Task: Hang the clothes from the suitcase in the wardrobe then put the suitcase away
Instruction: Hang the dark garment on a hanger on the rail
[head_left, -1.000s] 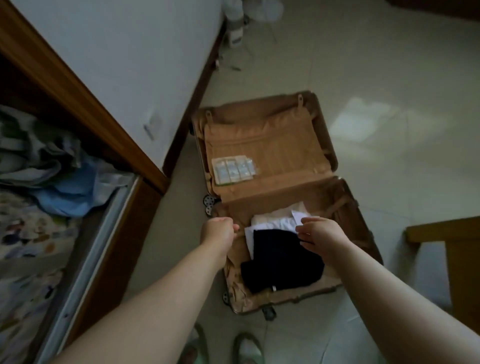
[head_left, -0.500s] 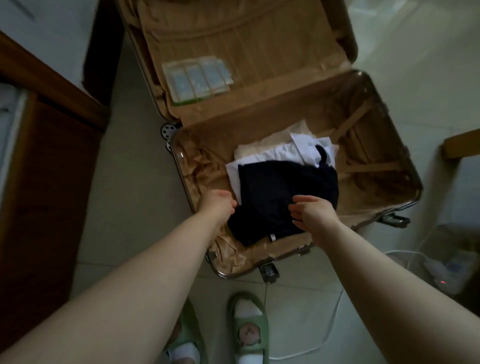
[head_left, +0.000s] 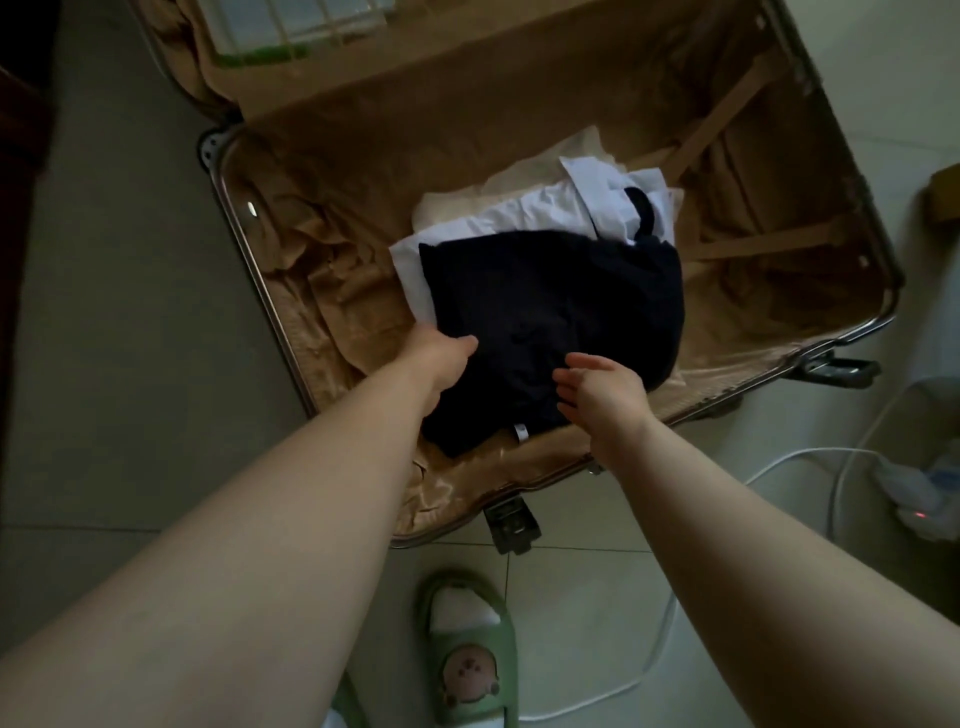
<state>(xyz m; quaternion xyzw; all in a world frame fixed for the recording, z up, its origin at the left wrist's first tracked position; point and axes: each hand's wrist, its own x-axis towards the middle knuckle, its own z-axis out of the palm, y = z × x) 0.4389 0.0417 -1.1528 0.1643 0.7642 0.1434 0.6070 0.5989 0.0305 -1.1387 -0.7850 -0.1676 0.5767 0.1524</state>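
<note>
Head view: the suitcase (head_left: 363, 171) lies open on the floor (head_left: 130, 364). Inside it, a dark garment (head_left: 550, 312) sits folded on a white shirt (head_left: 519, 213) — both near the middle of the tan lining. Your left grip (head_left: 441, 353) holds the garment's left edge, thumb on top, fingers tucked out of sight beneath. Your right grip (head_left: 602, 384) is spread and relaxed — holding nothing, fingertips over the garment's near side. A green slipper (head_left: 467, 660) stands by the suitcase's near rim.

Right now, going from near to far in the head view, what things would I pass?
Green cartoon-face slipper → folded dark navy garment → crumpled white shirt → clear plastic packet.
</note>
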